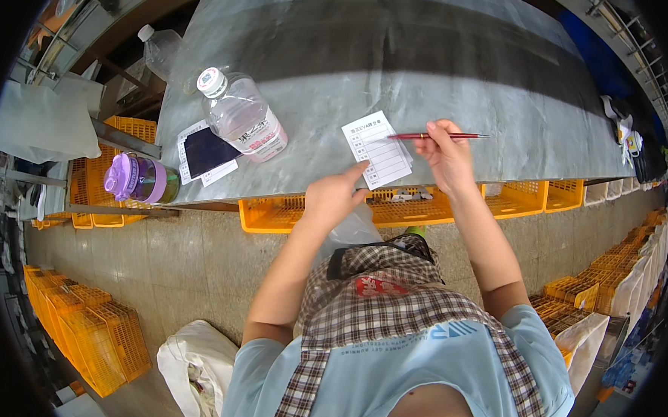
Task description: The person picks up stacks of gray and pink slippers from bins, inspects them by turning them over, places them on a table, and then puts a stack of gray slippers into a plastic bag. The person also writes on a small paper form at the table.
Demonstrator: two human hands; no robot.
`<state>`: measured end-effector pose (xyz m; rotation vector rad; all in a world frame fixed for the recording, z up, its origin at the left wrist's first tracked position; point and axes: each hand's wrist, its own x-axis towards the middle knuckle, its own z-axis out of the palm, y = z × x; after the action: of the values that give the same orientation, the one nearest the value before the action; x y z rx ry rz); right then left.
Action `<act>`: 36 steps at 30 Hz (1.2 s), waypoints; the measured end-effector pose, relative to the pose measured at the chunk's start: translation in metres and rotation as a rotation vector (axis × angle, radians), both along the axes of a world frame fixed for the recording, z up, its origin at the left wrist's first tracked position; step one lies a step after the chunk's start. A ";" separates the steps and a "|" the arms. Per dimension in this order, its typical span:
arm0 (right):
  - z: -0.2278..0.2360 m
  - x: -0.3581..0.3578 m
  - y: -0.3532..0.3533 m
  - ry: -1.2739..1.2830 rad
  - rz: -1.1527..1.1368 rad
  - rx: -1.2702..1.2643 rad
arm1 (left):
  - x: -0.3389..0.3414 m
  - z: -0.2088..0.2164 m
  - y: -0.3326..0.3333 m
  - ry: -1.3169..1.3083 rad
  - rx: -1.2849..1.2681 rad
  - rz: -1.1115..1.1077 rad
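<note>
A small pad of white printed slips (382, 147) lies near the front edge of the grey table. My left hand (333, 196) is at its lower left corner, the index finger stretched out onto the top slip and the thumb apart below it. The other fingers of that hand are partly hidden. In my right hand (448, 156), at the pad's right side, a red pen (470, 135) is held between thumb and fingers. The pen lies nearly level, its tip pointing left over the slip; whether it touches the paper I cannot tell.
Left on the table (316, 124) stand a large clear bottle (241, 113), a dark phone (207, 153) on more slips, and a purple-lidded cup (141, 179). Yellow crates (417, 210) sit under the table edge, others (89, 332) on the floor near a white sack (199, 367).
</note>
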<state>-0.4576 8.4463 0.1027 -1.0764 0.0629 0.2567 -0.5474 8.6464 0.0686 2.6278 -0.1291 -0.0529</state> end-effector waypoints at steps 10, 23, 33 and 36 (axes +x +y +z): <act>-0.051 0.042 0.030 0.041 0.223 -0.106 | 0.002 -0.003 0.000 -0.005 -0.026 0.033; -0.059 0.034 0.036 -0.224 0.182 -0.487 | 0.002 -0.003 0.000 0.044 0.001 0.025; -0.060 0.036 0.035 -0.206 0.175 -0.476 | 0.003 -0.003 0.000 0.034 -0.008 0.032; -0.062 0.036 0.035 -0.212 0.158 -0.461 | 0.003 -0.003 0.000 0.025 -0.011 0.032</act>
<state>-0.4216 8.4815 0.0408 -1.5648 -0.1618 0.2760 -0.5447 8.6459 0.0652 2.6164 -0.0784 -0.0738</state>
